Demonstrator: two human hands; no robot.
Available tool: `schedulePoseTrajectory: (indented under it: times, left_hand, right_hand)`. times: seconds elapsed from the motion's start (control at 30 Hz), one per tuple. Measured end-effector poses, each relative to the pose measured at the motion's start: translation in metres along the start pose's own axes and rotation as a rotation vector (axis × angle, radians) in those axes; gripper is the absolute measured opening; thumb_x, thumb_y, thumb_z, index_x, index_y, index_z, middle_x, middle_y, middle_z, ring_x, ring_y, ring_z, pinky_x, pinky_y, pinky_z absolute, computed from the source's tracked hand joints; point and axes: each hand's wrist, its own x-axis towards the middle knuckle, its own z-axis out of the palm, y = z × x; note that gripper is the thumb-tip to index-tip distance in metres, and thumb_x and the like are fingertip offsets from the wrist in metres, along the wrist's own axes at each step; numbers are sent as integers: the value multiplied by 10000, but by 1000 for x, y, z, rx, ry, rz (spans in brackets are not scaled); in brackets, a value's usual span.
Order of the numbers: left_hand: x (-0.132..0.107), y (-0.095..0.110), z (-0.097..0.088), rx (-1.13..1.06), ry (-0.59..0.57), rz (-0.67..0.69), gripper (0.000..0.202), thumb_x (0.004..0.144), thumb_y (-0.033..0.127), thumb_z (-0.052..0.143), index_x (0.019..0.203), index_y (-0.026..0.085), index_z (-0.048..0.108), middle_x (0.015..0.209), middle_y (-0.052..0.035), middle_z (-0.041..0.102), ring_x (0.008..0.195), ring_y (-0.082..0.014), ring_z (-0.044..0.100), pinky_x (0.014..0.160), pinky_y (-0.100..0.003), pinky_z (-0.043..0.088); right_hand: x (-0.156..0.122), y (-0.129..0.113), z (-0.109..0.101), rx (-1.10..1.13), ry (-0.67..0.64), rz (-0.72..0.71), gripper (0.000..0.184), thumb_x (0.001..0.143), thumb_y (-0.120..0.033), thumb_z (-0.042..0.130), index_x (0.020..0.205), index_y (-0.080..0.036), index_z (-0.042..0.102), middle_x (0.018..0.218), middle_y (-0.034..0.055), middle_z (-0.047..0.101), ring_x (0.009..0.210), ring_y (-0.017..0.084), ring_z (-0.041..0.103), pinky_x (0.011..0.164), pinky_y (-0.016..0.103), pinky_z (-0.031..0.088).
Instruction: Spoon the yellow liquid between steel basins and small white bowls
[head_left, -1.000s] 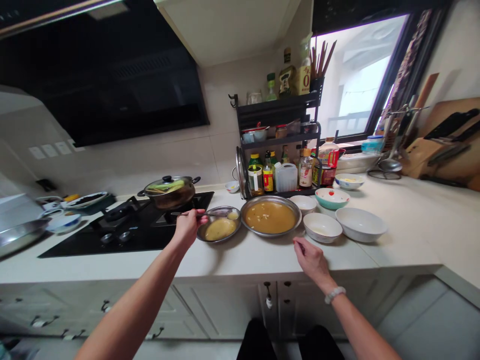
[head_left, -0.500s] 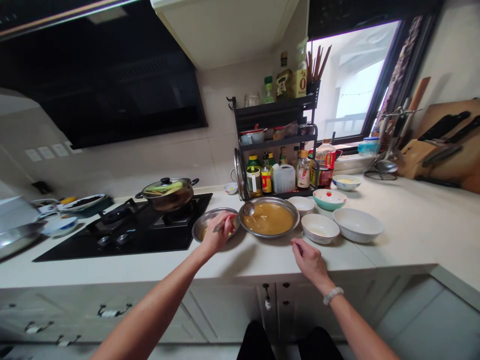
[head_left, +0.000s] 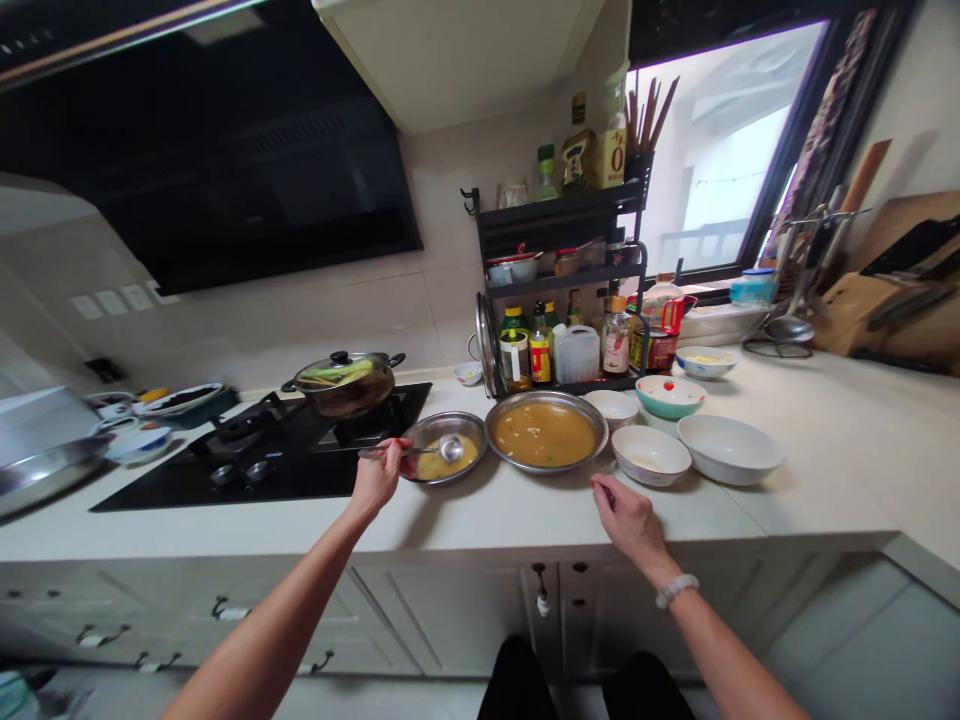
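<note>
My left hand (head_left: 377, 482) grips the handle of a metal ladle (head_left: 450, 449). The ladle's bowl is over the smaller steel basin (head_left: 480, 455), which holds a yellowish liquid. Just right of that basin stands a larger steel basin (head_left: 601, 447) of brown soup (head_left: 547, 433) with pale bits floating in it. Curled into a loose fist, my right hand (head_left: 628, 518) rests near the counter's front edge, in front of the larger basin and a white bowl (head_left: 651, 456). Nothing shows between its fingers.
A lidded pot (head_left: 346, 385) sits on the black gas hob (head_left: 307, 490) to the left. More bowls stand at the right, among them a green-rimmed bowl (head_left: 671, 397) and a wide white bowl (head_left: 731, 450). Behind the basins is a black rack (head_left: 562, 285) with bottles.
My left hand has moved left with the ladle, whose bowl went from the larger basin's soup to over the smaller basin. My right hand has stayed at the counter edge.
</note>
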Motion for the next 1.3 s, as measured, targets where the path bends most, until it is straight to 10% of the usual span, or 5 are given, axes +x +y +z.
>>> schedulePoseTrajectory:
  times: [0.4,0.77,1.3]
  left_hand:
    - [7,-13,-3,71,115,-46,174,775,284,519,748,168,644,522,-28,634,450,-193,632,466,-267,495]
    - [10,5,10,-437,281,-474,161,718,78,478,647,72,622,593,-77,652,477,-109,603,540,-227,530]
    - [16,47,16,-445,224,-343,160,722,143,501,691,63,636,591,-76,652,488,-114,594,542,-238,521]
  right_hand:
    - [0,1,0,-10,-16,24,277,876,-321,436,900,-184,675,758,82,716,628,200,662,596,290,492]
    - [0,1,-1,-4,6,-15,274,880,-310,436,892,-178,676,760,82,715,628,193,663,610,282,497]
    - [1,-1,-2,-22,6,-45,268,889,-291,431,890,-168,669,744,81,712,611,195,660,605,283,489]
